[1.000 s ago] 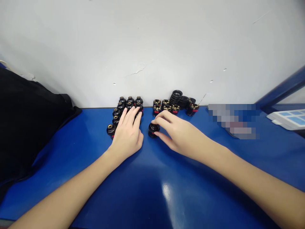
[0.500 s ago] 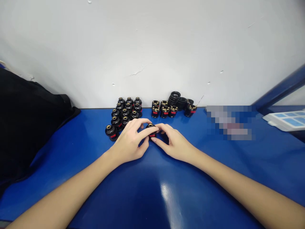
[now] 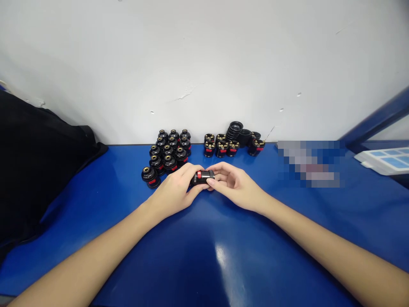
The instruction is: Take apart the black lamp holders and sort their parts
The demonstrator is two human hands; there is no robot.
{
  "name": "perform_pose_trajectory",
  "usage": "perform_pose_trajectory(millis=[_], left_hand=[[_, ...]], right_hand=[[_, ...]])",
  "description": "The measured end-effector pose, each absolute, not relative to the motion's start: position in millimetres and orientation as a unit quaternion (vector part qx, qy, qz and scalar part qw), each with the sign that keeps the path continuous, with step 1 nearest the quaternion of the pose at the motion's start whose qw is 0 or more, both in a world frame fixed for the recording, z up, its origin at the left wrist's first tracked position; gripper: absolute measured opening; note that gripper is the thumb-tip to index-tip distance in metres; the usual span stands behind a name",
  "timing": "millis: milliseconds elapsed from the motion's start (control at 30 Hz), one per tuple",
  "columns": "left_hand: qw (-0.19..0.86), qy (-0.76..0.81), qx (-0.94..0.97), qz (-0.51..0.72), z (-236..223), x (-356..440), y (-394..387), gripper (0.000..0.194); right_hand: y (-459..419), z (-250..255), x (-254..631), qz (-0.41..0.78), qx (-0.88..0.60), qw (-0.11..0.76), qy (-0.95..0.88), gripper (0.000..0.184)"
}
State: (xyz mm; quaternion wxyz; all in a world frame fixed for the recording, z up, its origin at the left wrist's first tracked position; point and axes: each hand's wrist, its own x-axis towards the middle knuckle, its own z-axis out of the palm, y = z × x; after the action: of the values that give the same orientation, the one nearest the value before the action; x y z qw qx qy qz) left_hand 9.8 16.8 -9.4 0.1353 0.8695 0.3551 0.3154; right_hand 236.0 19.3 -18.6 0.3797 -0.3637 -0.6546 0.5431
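1. With the fingers of the left hand (image 3: pixel 177 185) curved over the far side and its thumb along the near side, pinching one end of a glossy black, plastic-looking cylinder (image 3: pixel 206 177); with the fingers of the right hand (image 3: pixel 238 185) bent close together about the other end, thumb tip pressed to the near side. Held at frame centre, tipped onto its side; cannot tell whether touching anything below.
2. Backed, across the upper frame, by a matte white wall (image 3: pixel 204 55), chipped in places.
3. Floored, across the lower frame, by a shiny blue tabletop (image 3: pixel 153 268).
4. Bordered at left by crumpled black cloth (image 3: pixel 41 166).
5. Crossed at the right edge by a slanting dark-blue bar (image 3: pixel 377 115).
6. Followed, right of centre, by a pixelated patch (image 3: pixel 313 166), too blurred to name.
7. Joined at far right by a flat white case with pale-blue panels (image 3: pixel 388 161).
8. Crowded, left of centre, with upright black dome-topped fittings (image 3: pixel 168 150).
9. Lined, right of centre near the wall, with open-topped black cylindrical sockets with brass-coloured contacts (image 3: pixel 221 150).
10. Marked, on the held cylinder, by a small red tab (image 3: pixel 199 175).
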Motion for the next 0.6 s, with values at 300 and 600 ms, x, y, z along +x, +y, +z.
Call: perform_pose_trajectory(millis=[300,600], left_hand=[[0.183,0.366,0.864,0.293,-8,9,16,0.028],[0.234,0.389,0.845,0.283,-1,12,11,0.020]], right_hand=[[21,-9,243,0.510,-0.387,0.359,-0.679,0.039],[19,-7,247,0.458,-0.353,0.362,-0.731,0.029]])
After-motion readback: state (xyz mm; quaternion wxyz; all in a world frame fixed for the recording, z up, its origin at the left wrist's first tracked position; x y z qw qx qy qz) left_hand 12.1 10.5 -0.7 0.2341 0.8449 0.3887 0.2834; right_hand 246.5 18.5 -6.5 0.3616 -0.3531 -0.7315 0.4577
